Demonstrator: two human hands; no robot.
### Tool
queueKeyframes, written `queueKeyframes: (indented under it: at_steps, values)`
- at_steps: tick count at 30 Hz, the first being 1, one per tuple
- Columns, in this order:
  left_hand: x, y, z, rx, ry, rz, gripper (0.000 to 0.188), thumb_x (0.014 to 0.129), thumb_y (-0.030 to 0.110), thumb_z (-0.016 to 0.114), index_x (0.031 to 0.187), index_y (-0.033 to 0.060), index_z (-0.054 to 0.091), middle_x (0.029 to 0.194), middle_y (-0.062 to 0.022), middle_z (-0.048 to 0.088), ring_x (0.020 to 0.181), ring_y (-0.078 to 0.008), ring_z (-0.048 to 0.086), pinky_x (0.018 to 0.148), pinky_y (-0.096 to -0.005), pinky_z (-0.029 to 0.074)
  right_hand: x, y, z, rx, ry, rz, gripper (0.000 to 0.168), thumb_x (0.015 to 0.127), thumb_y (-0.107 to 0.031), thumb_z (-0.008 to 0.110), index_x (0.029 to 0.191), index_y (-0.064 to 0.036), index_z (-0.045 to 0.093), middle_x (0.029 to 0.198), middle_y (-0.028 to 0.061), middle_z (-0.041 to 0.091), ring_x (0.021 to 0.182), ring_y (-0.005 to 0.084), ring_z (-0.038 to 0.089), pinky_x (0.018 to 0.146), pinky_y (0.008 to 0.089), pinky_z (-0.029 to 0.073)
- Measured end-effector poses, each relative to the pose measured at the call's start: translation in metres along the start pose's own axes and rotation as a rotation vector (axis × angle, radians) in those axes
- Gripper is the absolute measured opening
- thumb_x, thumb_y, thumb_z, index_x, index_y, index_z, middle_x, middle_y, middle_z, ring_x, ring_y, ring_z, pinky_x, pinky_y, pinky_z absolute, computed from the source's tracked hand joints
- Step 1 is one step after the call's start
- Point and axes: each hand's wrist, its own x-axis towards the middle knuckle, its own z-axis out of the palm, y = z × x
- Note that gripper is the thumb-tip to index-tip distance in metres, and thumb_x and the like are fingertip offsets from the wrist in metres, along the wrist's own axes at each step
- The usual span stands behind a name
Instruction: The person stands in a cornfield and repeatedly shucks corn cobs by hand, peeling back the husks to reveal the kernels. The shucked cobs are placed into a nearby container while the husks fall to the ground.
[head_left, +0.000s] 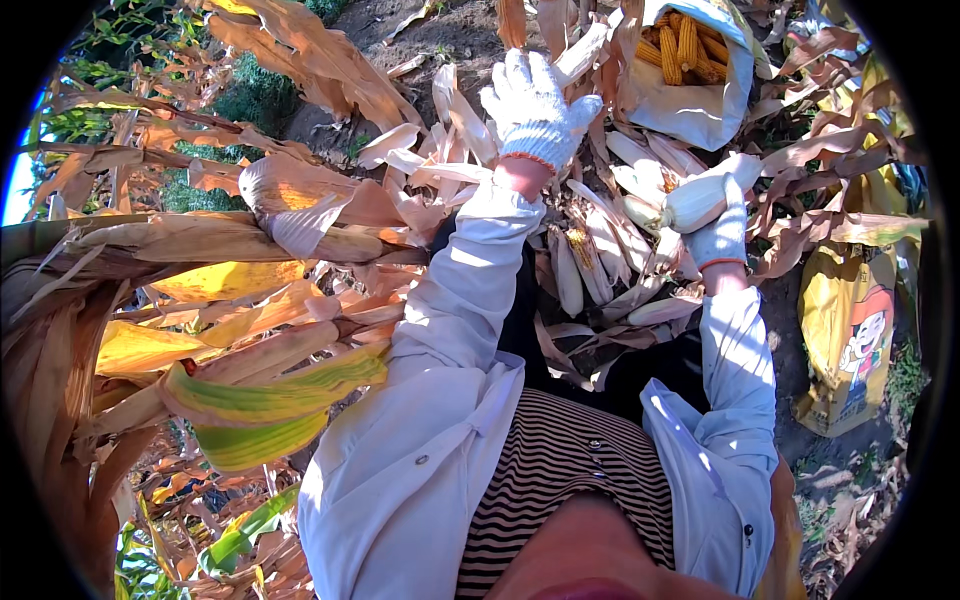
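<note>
My left hand (534, 105), in a white knitted glove with an orange cuff, is spread over dry husks, its fingers apart and nothing in it. In my right hand (718, 234), gloved the same way, is an ear of corn (701, 202) still wrapped in its pale husk. Below and between the hands lies a pile of husked-over corn ears (611, 240). On one ear, yellow kernels (581, 246) show through the opened husk. Just beyond my right hand, a white woven sack (686, 109) lies with its mouth open, holding several bare yellow cobs (684, 45).
Dry corn stalks (330, 244) and leaves crowd in from the left, close to my left arm. A yellow printed sack (847, 337) lies on the soil at the right. More dry leaves (814, 150) spread beside the white sack. Bare soil (360, 37) shows at the top.
</note>
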Motion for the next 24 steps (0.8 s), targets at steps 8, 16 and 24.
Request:
queueKeyframes:
  at_steps: [8, 16, 24]
  values:
    - [-0.021, 0.039, -0.006, -0.141, -0.072, 0.225, 0.054, 0.077, 0.046, 0.067, 0.108, 0.0040, 0.056, 0.109, -0.0207, 0.051, 0.108, -0.0393, 0.049, 0.091, -0.0476, 0.040, -0.007, 0.010, 0.004, -0.002, -0.020, 0.008, 0.052, 0.085, -0.032, 0.065, 0.123, -0.006, 0.042, 0.105, 0.0153, 0.056, 0.097, 0.0308, 0.058, 0.089, 0.0472, 0.048]
    - [-0.004, 0.016, -0.002, -0.026, -0.078, 0.263, 0.013, 0.077, 0.023, 0.065, 0.080, 0.0109, 0.067, 0.083, -0.0062, 0.061, 0.081, -0.0286, 0.062, 0.074, -0.0419, 0.047, -0.002, 0.014, 0.001, -0.003, -0.028, 0.003, 0.055, 0.084, -0.030, 0.069, 0.124, -0.004, 0.041, 0.104, 0.0157, 0.057, 0.097, 0.0313, 0.059, 0.089, 0.0477, 0.049]
    - [-0.020, 0.053, -0.024, -0.704, -0.615, 0.177, 0.045, 0.086, 0.039, 0.061, 0.115, 0.0036, 0.060, 0.104, -0.0185, 0.065, 0.099, -0.0302, 0.063, 0.086, -0.0385, 0.048, 0.007, 0.017, -0.006, -0.093, -0.083, 0.039, 0.055, 0.085, -0.033, 0.066, 0.125, -0.003, 0.042, 0.109, 0.0153, 0.055, 0.099, 0.0298, 0.058, 0.091, 0.0461, 0.047]
